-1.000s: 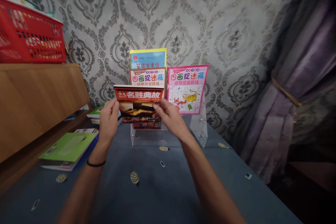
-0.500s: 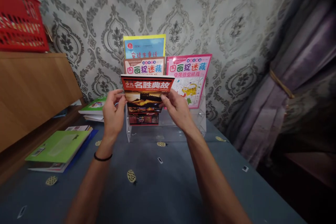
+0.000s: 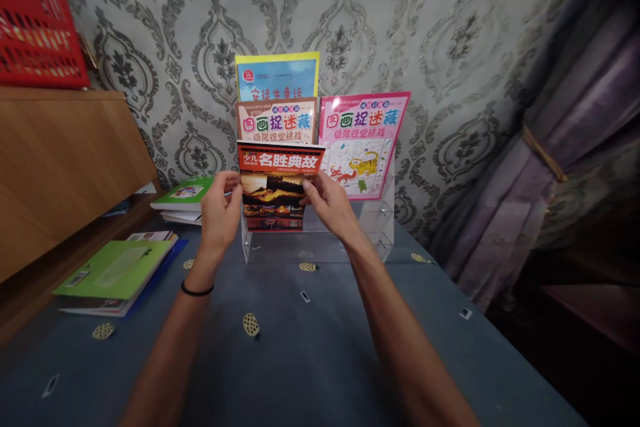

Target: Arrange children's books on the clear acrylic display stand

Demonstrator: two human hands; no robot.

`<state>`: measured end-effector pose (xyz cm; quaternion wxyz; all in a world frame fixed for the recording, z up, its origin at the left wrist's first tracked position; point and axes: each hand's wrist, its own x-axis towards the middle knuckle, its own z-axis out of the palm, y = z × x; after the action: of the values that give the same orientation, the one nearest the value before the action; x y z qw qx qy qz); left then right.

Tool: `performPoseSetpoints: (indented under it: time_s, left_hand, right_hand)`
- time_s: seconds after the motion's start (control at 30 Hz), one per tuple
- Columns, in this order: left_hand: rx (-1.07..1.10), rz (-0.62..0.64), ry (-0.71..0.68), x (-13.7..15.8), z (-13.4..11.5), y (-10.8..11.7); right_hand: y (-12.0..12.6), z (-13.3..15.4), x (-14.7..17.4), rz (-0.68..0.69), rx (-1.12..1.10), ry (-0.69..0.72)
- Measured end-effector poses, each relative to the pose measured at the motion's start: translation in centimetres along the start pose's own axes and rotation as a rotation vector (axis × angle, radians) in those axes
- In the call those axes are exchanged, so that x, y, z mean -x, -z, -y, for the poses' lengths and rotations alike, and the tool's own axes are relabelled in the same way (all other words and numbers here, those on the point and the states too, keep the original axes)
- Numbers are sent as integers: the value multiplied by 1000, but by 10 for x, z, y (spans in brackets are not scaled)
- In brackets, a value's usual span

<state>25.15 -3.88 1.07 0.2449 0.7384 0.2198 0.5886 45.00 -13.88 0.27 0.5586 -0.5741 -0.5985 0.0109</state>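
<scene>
A red and black book (image 3: 273,193) with a Great Wall picture stands upright at the left front of a clear acrylic display rack (image 3: 345,248). My right hand (image 3: 331,205) grips its right edge, thumb on the cover. At the left edge, my left hand (image 3: 220,213) is closed with thumb and fingertips against the book. Behind it rise a brown-bordered picture book (image 3: 277,121) and, higher, a blue book with a yellow border (image 3: 278,77). A pink picture book (image 3: 363,147) leans in the rack to the right, past my right hand.
Green-covered books (image 3: 115,270) lie on the blue tablecloth (image 3: 305,373) at left, with another stack (image 3: 183,197) farther back. A wooden cabinet (image 3: 65,167) holding a red basket (image 3: 40,27) borders the left side. A curtain (image 3: 520,213) hangs at right, and patterned wallpaper covers the wall behind.
The red and black book has tipped back and settled lower and closer to the rack, both hands staying at its edges. The view has shifted slightly.
</scene>
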Motion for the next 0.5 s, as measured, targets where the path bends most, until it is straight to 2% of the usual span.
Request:
performPoseSetpoints:
  time_s: [0.23, 0.5]
  left_hand:
    - [-59, 26, -31, 1, 4, -1]
    - [-67, 63, -17, 1, 13, 1]
  right_hand:
    - [-4, -15, -1, -81, 123, 39]
    - [-9, -15, -1, -139, 203, 66]
